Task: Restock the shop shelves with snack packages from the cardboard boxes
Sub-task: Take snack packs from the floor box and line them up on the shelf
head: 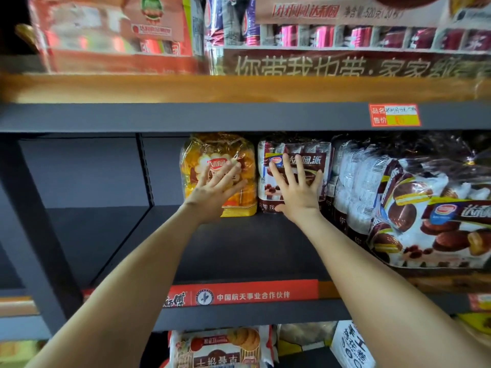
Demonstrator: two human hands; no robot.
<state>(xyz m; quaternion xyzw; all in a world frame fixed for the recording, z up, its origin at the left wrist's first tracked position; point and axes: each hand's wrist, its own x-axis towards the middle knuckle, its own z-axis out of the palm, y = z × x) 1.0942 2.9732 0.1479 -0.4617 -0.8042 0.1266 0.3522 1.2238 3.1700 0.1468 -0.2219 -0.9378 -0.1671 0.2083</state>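
Dark shelf [239,251] lay bare toward the left. Both hands pressed flat, fingers spread, gripping nothing: left hand [215,189] on the upright yellow bag [212,150], right hand [295,187] on the brown pie pack [305,155] beside it.

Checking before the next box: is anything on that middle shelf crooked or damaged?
Nothing looks damaged. The yellow package and brown pie package stand upright at the back, a flat hand on each. The front pie pack at right leans tilted.
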